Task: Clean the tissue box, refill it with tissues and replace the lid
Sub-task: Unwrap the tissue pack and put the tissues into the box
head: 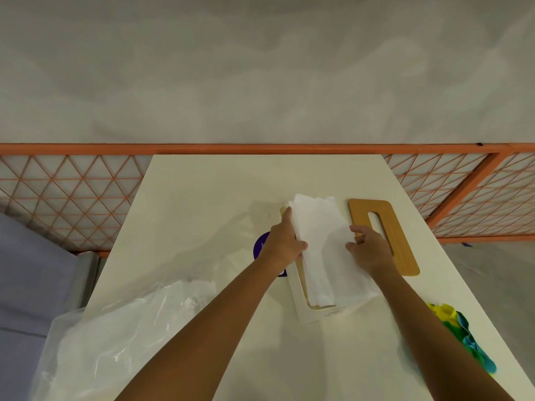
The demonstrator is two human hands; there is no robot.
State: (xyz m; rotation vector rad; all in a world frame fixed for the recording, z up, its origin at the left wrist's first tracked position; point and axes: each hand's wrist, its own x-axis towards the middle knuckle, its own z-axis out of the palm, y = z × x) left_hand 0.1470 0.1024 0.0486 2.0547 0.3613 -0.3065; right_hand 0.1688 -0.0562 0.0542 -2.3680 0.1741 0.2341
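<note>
Crumpled plastic wrap (115, 328) lies nearest on the bench (217, 192). Left grip (285, 241) and right grip (369, 247) each clasp a side of the tissues (321, 241) in the white tissue box (301, 302). The bamboo lid (367, 206) lies just beside it. The purple label (260, 244) has unreadable writing.

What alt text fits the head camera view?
A left hand and a right hand hold a stack of white tissues in an open white tissue box on a table. The wooden slotted lid lies at right, clear plastic wrap at left.

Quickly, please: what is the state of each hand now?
Left hand: grips the tissue stack, left edge.
Right hand: grips the same stack, right edge.
</note>
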